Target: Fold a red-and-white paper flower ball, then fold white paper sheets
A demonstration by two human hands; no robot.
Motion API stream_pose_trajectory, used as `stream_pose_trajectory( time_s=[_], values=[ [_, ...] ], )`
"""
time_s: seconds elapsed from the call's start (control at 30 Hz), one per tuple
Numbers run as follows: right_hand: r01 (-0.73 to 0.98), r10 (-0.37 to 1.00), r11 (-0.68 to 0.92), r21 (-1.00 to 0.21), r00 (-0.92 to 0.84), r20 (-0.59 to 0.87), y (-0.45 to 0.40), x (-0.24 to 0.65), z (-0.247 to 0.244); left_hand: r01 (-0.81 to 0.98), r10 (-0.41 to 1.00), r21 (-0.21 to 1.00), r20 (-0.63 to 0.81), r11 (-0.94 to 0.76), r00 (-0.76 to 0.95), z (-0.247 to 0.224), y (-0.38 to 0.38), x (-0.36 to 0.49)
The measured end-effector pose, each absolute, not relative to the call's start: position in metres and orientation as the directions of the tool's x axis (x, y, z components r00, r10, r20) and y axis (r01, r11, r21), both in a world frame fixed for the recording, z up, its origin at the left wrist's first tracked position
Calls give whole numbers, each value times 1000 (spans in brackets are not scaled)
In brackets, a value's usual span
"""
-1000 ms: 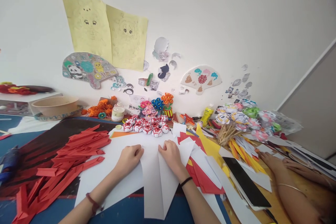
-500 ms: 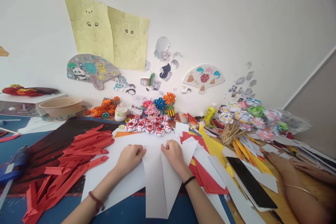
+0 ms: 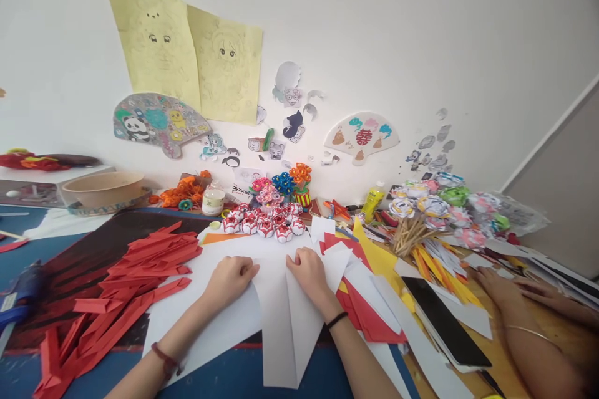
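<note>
- A white, lengthwise-creased paper sheet lies between the 2 hands at the middle of the cluttered worktop, its lower end pointing toward the front edge.
- The left hand rests at the sheet's upper left edge, fingers curled narrow; whether they pinch the paper, I cannot tell.
- The right hand lies on the sheet's upper part, right of the crease, fingers also curled narrow; their grip cannot be told.
- A broad white paper layer extends under the left forearm.
- Toward the left edge, a heap of folded red paper strips lies near a blue plastic glue gun.
- Beyond the hands, toward the back edge, sits a cluster of round red-and-white paper flowers.
- Right of the right hand are red paper sheets and a flat black-screened phone.
- Near the right edge, a co-worker's hand rests on the wooden part.
</note>
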State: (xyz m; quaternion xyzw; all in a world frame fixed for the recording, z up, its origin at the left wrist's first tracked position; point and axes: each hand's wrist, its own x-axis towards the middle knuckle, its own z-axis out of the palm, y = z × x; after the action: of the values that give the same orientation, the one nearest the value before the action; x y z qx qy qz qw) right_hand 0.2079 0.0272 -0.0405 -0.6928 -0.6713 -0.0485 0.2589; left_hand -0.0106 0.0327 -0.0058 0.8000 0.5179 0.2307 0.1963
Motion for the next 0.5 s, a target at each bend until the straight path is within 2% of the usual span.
stream_pose_trajectory(
  time_s=[0.23,0.5],
  values=[
    [972,902,62,-228,43,430,23,207,-35,670,907,642,101,-374,410,1,31,-12],
    [973,919,70,-219,22,393,14,203,-31,719,941,615,129,-324,314,-11,33,-10]
  ],
)
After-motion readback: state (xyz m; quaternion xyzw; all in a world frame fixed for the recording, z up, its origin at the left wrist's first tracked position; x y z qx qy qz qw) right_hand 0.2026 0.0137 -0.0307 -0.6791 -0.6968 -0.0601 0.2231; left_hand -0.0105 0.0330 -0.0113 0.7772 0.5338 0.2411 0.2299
